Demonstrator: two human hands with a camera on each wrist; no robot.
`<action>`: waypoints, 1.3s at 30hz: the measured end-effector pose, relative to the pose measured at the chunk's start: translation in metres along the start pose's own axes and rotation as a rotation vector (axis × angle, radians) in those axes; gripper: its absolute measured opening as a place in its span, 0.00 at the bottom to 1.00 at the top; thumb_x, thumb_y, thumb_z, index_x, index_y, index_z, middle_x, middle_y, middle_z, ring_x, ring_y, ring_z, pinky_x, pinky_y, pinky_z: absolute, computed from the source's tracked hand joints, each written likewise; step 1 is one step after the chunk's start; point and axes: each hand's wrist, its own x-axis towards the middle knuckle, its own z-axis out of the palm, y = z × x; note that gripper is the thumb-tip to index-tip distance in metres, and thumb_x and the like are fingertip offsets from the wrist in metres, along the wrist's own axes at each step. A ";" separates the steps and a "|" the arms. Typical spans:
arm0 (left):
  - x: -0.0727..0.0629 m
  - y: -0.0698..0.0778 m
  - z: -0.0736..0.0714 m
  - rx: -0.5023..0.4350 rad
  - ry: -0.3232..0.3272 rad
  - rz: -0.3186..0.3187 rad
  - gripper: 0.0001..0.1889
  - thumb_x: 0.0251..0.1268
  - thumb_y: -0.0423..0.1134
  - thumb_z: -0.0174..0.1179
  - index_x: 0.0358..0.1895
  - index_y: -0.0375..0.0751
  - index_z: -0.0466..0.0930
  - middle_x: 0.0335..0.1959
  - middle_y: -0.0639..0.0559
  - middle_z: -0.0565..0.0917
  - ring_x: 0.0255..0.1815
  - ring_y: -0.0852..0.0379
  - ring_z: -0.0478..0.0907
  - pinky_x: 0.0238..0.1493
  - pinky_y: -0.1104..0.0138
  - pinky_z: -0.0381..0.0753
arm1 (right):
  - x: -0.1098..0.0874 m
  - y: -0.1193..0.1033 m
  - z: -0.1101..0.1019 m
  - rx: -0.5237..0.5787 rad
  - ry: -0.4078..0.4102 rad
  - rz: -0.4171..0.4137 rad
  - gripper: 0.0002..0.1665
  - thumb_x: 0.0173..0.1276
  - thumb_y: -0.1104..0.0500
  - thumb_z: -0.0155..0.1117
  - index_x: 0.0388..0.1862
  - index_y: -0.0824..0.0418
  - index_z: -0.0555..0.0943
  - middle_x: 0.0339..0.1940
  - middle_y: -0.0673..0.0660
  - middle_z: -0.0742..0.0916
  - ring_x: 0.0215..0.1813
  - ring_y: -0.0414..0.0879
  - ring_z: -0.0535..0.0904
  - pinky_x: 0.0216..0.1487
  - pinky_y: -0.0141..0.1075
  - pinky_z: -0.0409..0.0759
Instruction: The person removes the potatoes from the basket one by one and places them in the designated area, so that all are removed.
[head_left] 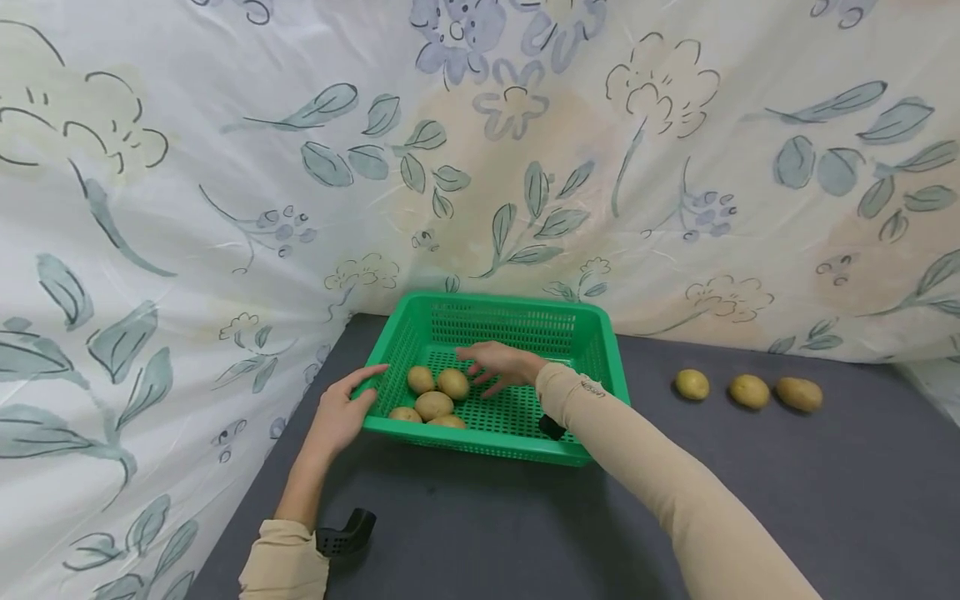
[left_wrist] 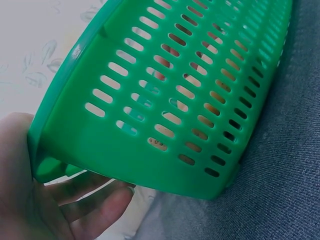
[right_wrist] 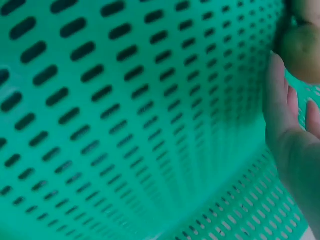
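Note:
A green perforated plastic basket (head_left: 495, 444) rests on the dark table, with several potatoes (head_left: 434, 407) gathered in its left part. My left hand (head_left: 339, 417) grips the basket's left rim near the front corner; in the left wrist view its fingers curl under the green rim (left_wrist: 65, 95). Inside the basket, my right hand (head_left: 504, 364) reaches left with its fingers loosely spread and nothing held. Its fingertips are close to the rightmost potato (head_left: 453, 384). The right wrist view shows that potato (right_wrist: 304, 52) just beyond the fingers (right_wrist: 276, 82).
Three more potatoes lie in a loose row on the table to the right: a yellowish one (head_left: 692, 384), a middle one (head_left: 749, 391) and a browner one (head_left: 798, 394). A floral curtain (head_left: 517, 167) hangs behind the table and along its left side.

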 end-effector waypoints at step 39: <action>0.001 0.004 0.002 0.009 0.020 -0.022 0.23 0.68 0.32 0.46 0.64 0.47 0.74 0.61 0.40 0.71 0.09 0.62 0.50 0.16 0.65 0.60 | 0.015 0.008 0.012 -0.014 -0.040 -0.071 0.31 0.65 0.55 0.66 0.65 0.63 0.70 0.57 0.61 0.73 0.53 0.55 0.74 0.47 0.46 0.79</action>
